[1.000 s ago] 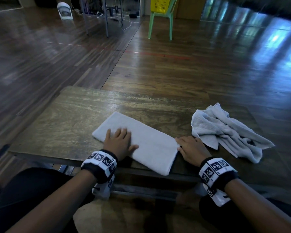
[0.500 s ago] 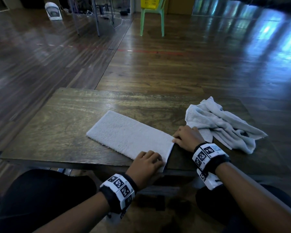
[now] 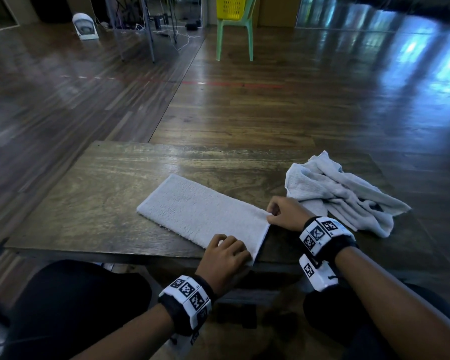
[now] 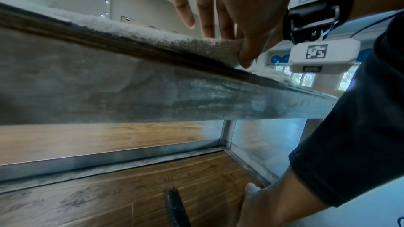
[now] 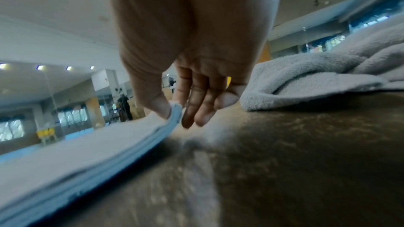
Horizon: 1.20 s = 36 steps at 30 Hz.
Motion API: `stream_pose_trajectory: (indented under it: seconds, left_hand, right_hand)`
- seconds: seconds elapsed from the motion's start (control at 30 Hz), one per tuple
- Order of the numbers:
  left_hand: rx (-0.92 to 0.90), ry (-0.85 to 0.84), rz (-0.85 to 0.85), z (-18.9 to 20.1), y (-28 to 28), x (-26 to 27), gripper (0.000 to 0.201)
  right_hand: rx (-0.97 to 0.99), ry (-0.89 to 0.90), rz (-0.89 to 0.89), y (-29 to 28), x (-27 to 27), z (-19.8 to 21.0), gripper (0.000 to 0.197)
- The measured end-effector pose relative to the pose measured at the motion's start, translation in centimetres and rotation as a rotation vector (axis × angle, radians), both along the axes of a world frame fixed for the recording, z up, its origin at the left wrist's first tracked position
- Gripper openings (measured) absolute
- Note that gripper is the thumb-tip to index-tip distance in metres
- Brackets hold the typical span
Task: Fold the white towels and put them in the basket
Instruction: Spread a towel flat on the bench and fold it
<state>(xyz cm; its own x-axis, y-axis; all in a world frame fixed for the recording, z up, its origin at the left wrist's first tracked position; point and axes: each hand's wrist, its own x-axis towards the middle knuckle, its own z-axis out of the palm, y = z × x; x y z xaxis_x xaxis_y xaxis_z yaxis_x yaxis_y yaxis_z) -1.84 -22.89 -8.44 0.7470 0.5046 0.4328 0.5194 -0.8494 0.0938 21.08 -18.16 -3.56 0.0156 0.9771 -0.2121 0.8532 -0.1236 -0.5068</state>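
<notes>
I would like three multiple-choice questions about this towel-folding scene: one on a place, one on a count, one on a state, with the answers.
1. Where does the crumpled towel lie?
A. right of the folded towel
B. on the floor
C. on the green chair

2. How many white towels are on the table?
A. one
B. two
C. four

3. What does the right hand do?
A. hangs idle
B. presses the crumpled towel
C. pinches a corner of the folded towel

Answers: 1 A, it sits at the table's right end. 2 B, one folded and one crumpled. 3 C, the right wrist view shows the thumb on the layered edge.
</notes>
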Motion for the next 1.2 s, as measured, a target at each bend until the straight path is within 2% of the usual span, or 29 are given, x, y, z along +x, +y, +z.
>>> stream_pose_trajectory:
  seconds: [0.13, 0.23, 0.33, 0.4, 0.47, 0.6, 0.67, 0.77, 0.9, 1.03, 1.13, 1.2]
  left_hand:
    - [0.016, -0.214, -0.021, 2.2, -0.9, 0.7, 0.011]
    - [0.03, -0.37, -0.015, 4.8, -1.6, 0.7, 0.01]
    - [0.018, -0.453, -0.01, 6.4, -1.9, 0.0, 0.009]
    - [-0.002, -0.49, -0.001, 6.6, -2.0, -0.5, 0.009]
    - [-0.024, -0.548, 0.017, 6.4, -1.9, -1.2, 0.009]
    - [-0.084, -0.66, 0.108, 6.0, -1.0, -3.4, 0.009]
    - [-0.103, -0.695, 0.173, 6.1, -0.4, -4.5, 0.01]
    - [-0.152, -0.726, 0.302, 5.9, 0.9, -6.0, 0.012]
    - [-0.241, -0.789, 0.417, 4.7, 3.4, -7.9, 0.013]
    - [-0.298, -0.781, 0.565, 3.0, 5.8, -9.4, 0.017]
    - [-0.388, -0.732, 0.718, 1.3, 7.1, -10.1, 0.024]
    - [-0.422, -0.687, 0.792, 0.6, 7.7, -10.4, 0.02]
  right_hand:
    - [0.02, 0.22, 0.016, 0.0, 1.3, 2.1, 0.011]
    - [0.024, 0.537, 0.027, -0.5, 2.1, 4.7, 0.013]
    - [-0.075, 0.803, 0.031, -0.9, 2.7, 6.0, 0.008]
    - [-0.148, 0.888, 0.051, -0.7, 3.1, 6.4, 0.02]
    - [-0.169, 0.856, 0.127, -0.4, 3.3, 7.1, 0.027]
    - [-0.162, 0.775, 0.242, 1.1, 2.1, 8.0, 0.026]
    - [-0.16, 0.735, 0.239, 2.4, 0.8, 8.0, 0.047]
    - [-0.101, 0.612, 0.237, 5.1, -2.0, 8.0, 0.027]
    - [-0.072, 0.433, 0.25, 8.9, -5.3, 6.8, 0.016]
    - [-0.096, 0.299, 0.21, 11.5, -8.4, 5.0, 0.021]
    - [-0.116, 0.23, 0.187, 12.8, -10.2, 3.7, 0.016]
    - [-0.114, 0.186, 0.186, 13.4, -11.1, 3.1, 0.018]
